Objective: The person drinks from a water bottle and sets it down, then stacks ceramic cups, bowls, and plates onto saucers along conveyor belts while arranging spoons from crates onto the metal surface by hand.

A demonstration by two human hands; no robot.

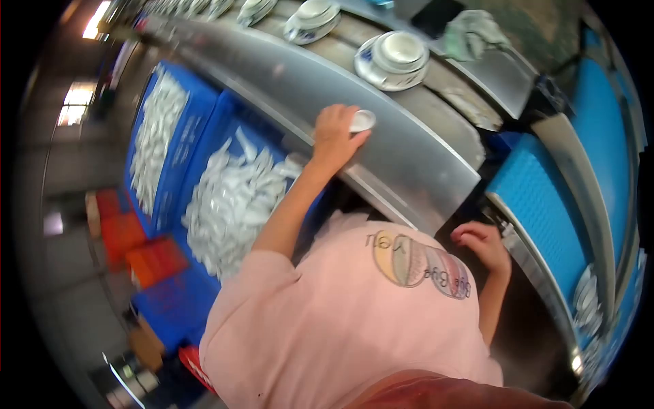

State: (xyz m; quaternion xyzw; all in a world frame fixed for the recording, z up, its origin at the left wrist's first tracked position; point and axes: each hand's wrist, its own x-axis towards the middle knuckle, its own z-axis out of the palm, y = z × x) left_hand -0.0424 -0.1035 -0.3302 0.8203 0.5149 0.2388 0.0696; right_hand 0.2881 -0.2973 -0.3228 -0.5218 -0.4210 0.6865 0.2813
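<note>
My left hand (334,138) is closed around a small white cup (362,120), holding it over the sloping metal ledge (415,157). On the conveyor (453,116) beyond that ledge stands a stack of white bowls (400,52) on a blue-patterned plate (375,73). My right hand (485,247) hangs beside my pink shirt, near the frame of the blue belt. Its fingers are loosely bent and apart, and nothing shows in them. Left of my left arm is a blue crate (221,112) heaped with white spoons (235,198).
A second blue crate (180,153) of white pieces stands farther left, with orange-red crates (122,232) below it. More dish stacks (312,20) line the conveyor. A blue belt (545,204) runs along the right, carrying dishes (587,296). A cloth (477,34) lies at the back.
</note>
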